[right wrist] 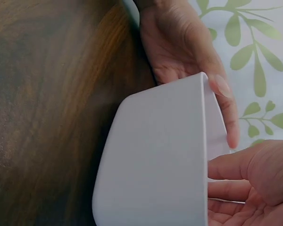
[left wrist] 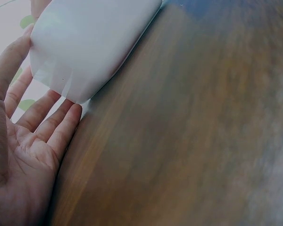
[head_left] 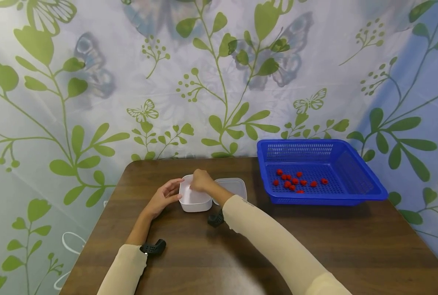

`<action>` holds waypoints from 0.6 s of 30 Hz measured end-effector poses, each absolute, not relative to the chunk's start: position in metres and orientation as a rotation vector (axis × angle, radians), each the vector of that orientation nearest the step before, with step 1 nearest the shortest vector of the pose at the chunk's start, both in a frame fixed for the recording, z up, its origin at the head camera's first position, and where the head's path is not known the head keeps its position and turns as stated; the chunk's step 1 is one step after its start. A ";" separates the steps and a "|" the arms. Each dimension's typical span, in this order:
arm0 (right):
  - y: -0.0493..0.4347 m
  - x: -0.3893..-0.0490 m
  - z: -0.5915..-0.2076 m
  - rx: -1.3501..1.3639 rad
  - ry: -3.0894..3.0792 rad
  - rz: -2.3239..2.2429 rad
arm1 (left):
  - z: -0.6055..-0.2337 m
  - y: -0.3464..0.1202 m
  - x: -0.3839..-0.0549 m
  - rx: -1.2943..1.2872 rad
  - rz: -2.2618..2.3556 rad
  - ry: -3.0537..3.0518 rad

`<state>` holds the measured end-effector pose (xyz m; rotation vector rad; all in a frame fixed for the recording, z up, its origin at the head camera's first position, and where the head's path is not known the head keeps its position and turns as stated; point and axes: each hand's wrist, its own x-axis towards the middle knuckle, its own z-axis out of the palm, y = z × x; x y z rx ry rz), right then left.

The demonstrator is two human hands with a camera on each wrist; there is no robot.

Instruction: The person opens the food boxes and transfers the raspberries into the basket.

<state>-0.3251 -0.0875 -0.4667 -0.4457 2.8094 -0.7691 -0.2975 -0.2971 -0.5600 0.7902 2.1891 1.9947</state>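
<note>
A white square container [head_left: 194, 207] stands open-topped on the wooden table. Against its left side rests my left hand [head_left: 163, 199]; in the left wrist view its fingers [left wrist: 61, 127] are extended, their tips touching the container's wall. My right hand [head_left: 202, 181] reaches over the rim and down into the container. In the right wrist view the thumb and fingers of that hand [right wrist: 259, 188] pass behind the container wall [right wrist: 155, 155], which hides their tips. Whether they pinch anything does not show. A pale lid [head_left: 237, 186] lies just right of the container, partly behind my right forearm.
A blue plastic basket [head_left: 322, 200] with perforated sides stands at the right rear of the table [head_left: 189, 254]. Several small red raspberries [head_left: 295, 181] lie on its floor. Behind the table hangs a leaf-patterned cloth [head_left: 159, 94].
</note>
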 end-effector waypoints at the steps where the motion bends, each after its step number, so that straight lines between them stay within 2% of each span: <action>1: -0.088 -0.325 -0.467 -0.448 2.816 -0.754 | -0.560 -0.297 -0.297 0.784 1.996 2.188; 18: -0.098 -0.327 -0.479 -0.476 2.762 -0.850 | -0.559 -0.297 -0.295 0.764 1.993 2.191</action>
